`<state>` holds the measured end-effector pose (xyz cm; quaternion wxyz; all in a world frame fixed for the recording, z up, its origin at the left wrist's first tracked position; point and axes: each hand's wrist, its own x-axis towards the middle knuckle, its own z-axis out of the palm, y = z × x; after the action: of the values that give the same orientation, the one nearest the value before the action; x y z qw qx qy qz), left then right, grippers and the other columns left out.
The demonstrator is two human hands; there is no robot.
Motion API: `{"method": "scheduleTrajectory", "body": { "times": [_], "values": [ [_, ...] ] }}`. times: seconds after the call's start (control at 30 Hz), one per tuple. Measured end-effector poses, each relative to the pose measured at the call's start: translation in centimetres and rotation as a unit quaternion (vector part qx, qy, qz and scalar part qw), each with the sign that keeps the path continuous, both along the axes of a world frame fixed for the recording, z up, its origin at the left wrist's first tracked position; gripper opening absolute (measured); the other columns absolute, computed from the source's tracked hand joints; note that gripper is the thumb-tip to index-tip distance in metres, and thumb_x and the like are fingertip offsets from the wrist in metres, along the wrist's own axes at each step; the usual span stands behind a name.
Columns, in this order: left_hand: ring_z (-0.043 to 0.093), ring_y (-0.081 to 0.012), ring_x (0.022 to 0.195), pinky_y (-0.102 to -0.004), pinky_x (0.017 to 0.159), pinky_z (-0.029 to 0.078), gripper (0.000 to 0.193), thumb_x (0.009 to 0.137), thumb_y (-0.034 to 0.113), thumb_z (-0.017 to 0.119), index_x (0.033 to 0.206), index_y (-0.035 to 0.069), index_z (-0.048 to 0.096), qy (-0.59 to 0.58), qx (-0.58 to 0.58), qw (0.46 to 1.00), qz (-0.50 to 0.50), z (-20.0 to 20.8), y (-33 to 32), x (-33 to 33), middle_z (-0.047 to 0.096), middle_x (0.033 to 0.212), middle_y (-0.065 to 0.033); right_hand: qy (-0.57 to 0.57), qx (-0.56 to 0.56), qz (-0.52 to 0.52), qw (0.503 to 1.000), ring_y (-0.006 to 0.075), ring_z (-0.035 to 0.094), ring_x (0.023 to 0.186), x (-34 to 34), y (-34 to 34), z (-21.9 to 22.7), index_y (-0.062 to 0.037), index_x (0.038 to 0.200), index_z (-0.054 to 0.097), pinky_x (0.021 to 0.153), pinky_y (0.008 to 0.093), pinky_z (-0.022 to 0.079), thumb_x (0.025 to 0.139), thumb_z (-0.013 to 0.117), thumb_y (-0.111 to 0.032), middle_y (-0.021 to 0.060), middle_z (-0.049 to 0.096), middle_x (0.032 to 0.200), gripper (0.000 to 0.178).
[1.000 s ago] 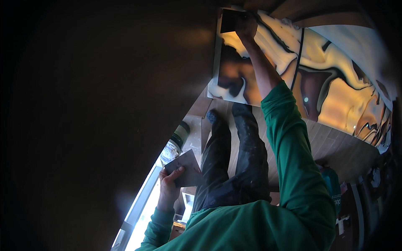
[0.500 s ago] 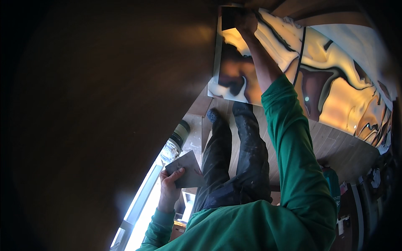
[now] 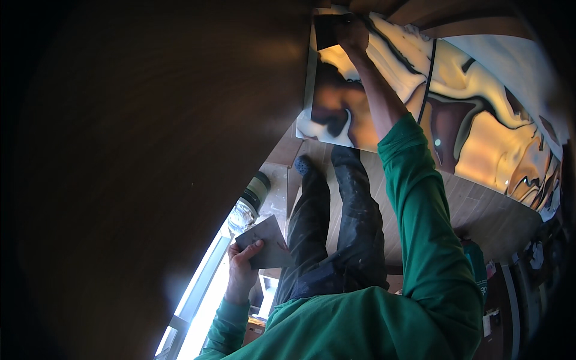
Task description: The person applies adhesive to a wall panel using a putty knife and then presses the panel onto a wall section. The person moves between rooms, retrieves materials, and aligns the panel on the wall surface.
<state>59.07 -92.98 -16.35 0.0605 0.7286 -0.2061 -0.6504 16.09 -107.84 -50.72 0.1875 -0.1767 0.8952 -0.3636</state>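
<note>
i note worker [image 3: 372, 327]: l hand [image 3: 241, 265] pinching grey plate [image 3: 267, 246], 10 o'clock; r hand [image 3: 354, 37] apparently gripping dark plate [image 3: 327, 33] over glossy panel [image 3: 342, 99], 12 o'clock. risk: tilted edge cd scratch it.

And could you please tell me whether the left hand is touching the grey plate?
Touching: the head view shows the left hand gripping the grey plate, its thumb lying across the plate's face.
</note>
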Motion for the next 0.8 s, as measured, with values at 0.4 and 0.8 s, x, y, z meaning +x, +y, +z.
{"method": "scheduleTrajectory", "body": {
  "times": [0.4,0.8],
  "values": [
    [0.068,-0.02,0.082,-0.0307,0.08,0.052,0.026,0.081,0.011,0.071,0.101,-0.004,0.065,-0.006,0.003,1.0,0.004,0.1,-0.3,0.1,0.07,0.091,-0.0112,0.11,0.048,0.022,0.993,0.0348,0.069,0.09,-2.3,-0.9,-7.5,-0.0093,0.098,0.07,0.077,0.0447,0.057,0.08,0.062,-0.043,0.0187,0.07,0.093,0.039],
    [0.068,-0.0225,0.084,-0.0331,0.08,0.054,0.028,0.081,0.009,0.07,0.104,-0.006,0.064,0.028,-0.007,1.0,-0.004,1.2,-0.6,-0.1,0.069,0.095,-0.0132,-0.062,-0.069,-0.004,0.996,0.0361,0.066,0.099,1.4,5.4,3.5,-0.0089,0.103,0.07,0.085,0.0443,0.052,0.08,0.064,-0.037,0.0206,0.07,0.099,0.037]
  ]
}}
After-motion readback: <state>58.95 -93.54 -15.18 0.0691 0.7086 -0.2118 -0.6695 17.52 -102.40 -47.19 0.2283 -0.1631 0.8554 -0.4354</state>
